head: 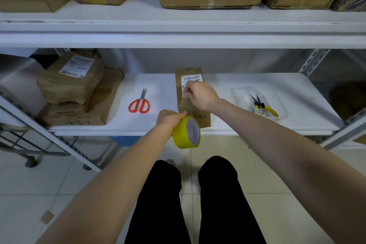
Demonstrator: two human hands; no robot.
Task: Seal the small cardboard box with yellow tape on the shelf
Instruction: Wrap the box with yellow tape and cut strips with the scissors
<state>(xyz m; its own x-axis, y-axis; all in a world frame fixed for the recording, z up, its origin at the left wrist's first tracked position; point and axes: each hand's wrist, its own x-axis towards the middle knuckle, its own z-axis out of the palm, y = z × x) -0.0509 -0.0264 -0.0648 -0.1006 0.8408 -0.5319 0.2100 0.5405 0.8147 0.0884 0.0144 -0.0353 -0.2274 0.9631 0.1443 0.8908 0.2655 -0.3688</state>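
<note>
Red scissors point(139, 103), stacked parcels point(73, 83) at left, pliers point(261, 105) — in clear tray point(238, 94)

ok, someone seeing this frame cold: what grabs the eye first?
The yellow tape roll, gripped by the left hand at the front edge of the shelf. From it, a tape strip runs up the small cardboard box to the pinching right hand. Next come the red scissors lying left of the box, and the yellow-handled pliers in a clear tray to its right.
</note>
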